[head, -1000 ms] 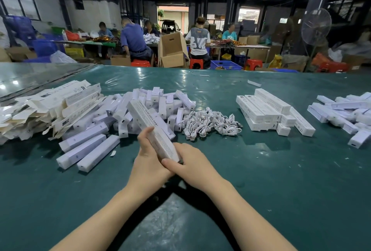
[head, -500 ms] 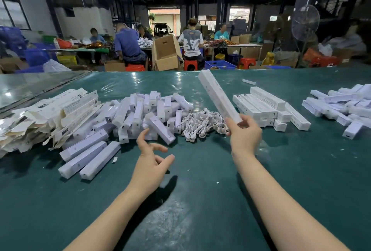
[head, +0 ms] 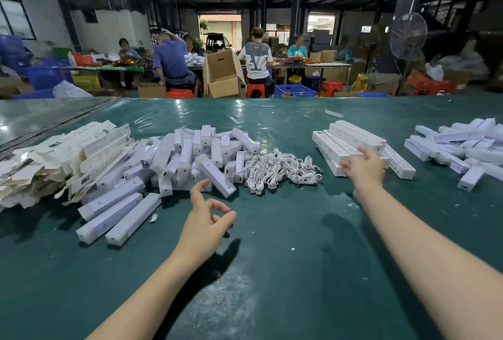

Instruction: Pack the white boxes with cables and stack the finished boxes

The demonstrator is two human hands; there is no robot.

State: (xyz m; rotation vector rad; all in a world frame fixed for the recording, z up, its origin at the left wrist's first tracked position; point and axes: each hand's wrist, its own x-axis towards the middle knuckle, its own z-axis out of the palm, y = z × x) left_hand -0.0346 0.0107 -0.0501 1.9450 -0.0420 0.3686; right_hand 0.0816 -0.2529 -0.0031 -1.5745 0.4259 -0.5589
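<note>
right hand [head: 363, 167] apparently touching stacked boxes [head: 351, 138]; left hand [head: 205, 220] apart.

White boxes [head: 351, 139] stacked, cables [head: 280, 169] heaped

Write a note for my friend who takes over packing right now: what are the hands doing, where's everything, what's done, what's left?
Left hand: loosely curled over the green table, holding nothing.
Right hand: fingers spread at the near edge of the stack of finished boxes, gripping nothing.
Cables lie heaped between that stack and the pile of white boxes; flat cartons sit far left.
Done: several boxes stacked.
Left: many cables and boxes to pack.
</note>
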